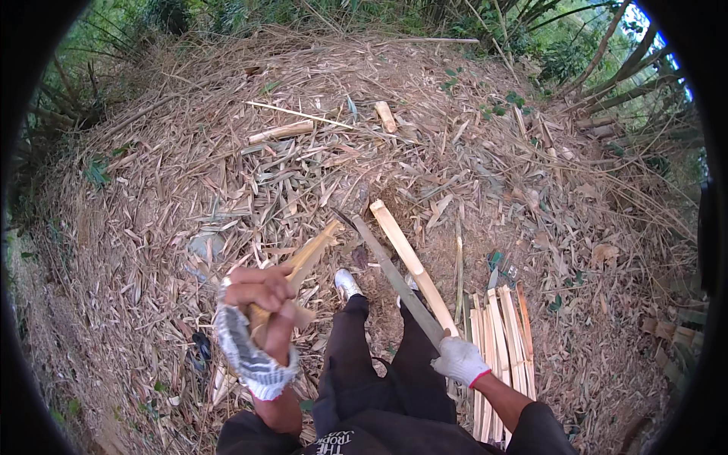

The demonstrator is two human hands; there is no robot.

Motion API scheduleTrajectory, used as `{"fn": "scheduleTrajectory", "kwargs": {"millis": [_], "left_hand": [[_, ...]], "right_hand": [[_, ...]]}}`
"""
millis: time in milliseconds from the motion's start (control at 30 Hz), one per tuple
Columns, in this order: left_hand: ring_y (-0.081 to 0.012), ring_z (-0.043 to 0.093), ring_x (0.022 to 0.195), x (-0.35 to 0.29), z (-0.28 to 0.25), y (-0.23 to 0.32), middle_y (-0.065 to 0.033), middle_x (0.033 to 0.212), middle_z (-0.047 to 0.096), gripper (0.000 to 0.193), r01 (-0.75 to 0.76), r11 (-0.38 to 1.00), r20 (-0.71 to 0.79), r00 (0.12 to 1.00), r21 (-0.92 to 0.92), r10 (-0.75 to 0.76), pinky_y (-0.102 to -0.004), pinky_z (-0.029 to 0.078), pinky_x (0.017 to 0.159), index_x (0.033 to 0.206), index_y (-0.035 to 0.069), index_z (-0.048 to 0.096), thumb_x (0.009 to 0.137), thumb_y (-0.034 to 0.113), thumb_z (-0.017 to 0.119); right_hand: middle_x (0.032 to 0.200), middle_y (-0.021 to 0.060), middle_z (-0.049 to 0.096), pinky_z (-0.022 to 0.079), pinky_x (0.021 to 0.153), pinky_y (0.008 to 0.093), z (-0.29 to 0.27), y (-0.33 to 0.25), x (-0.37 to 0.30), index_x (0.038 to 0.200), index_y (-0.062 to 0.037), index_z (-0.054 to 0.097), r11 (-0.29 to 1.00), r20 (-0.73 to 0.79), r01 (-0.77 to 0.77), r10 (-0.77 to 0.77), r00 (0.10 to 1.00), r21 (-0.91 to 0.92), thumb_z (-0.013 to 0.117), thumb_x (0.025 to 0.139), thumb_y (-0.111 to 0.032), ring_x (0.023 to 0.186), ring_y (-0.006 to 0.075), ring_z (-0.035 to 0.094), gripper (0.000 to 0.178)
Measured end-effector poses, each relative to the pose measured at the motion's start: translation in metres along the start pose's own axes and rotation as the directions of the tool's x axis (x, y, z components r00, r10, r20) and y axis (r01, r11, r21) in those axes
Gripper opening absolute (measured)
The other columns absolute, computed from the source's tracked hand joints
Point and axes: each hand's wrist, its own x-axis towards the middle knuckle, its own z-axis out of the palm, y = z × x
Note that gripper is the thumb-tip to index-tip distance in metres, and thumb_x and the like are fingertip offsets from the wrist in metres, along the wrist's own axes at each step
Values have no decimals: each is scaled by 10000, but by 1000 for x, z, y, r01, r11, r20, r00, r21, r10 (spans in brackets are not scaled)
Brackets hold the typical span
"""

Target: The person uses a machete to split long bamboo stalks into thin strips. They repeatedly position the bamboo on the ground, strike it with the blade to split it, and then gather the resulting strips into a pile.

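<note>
An outdoor woodland clearing (546,250): dry leaves (174,178) carpet the ground (485,235), green undergrowth (364,17) edges it, and stems (604,44) lean against bright sky (643,17).

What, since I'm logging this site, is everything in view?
Blade: one, grey, right grip
Held wood: one, tan, left grip
Long wood piece: one, pale yellow, alongside the blade
Wood strips: several, pale, lower right
Wood chunks: two, tan, upper middle
Thin sticks: several, tan, scattered
Dry leaves: too many to count, brown, all around
Greenery: uncounted, green, far edge
Shoes: two, whitish, centre
Trousers: one pair, black, lower middle
Shirt: one, dark, bottom
Left grip: one, gloved grey-white, left
Right grip: one, gloved white, lower right
</note>
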Motion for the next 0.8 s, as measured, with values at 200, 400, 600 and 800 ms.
{"fn": "scheduleTrajectory", "kwargs": {"millis": [200,400,600,800], "left_hand": [[-176,435,767,12,-12,36,-50,817,390,276,-79,997,-83,994,-22,77,-370,400,817,863,96,425,630,98,573],[-198,396,815,-12,13,45,-61,839,353,249,-56,995,-6,998,-82,56,-388,366,923,850,77,425,632,92,543],[-224,442,784,-36,99,43,-56,824,417,215,-150,985,174,971,-83,162,-414,429,826,987,79,517,785,38,579],[-211,400,848,-67,197,38,-79,854,361,223,34,988,154,988,-149,-11,-385,365,943,852,76,435,643,48,509]], "right_hand": [[747,139,595,600,536,463,53,43,-40,1408,87,297,-444,258,-250,-43,965,861,600,798,47,669,271,665,682],[841,284,612,491,741,468,89,131,-147,1399,58,388,882,-147,-63,147,978,467,643,707,-98,855,401,632,753],[885,225,670,539,765,459,199,259,-241,1066,-27,656,740,-102,-484,589,802,467,622,666,-119,860,385,667,412],[878,221,673,540,764,439,295,339,-333,1109,-37,666,631,-10,-666,729,684,399,651,652,-117,864,374,666,465]]}}
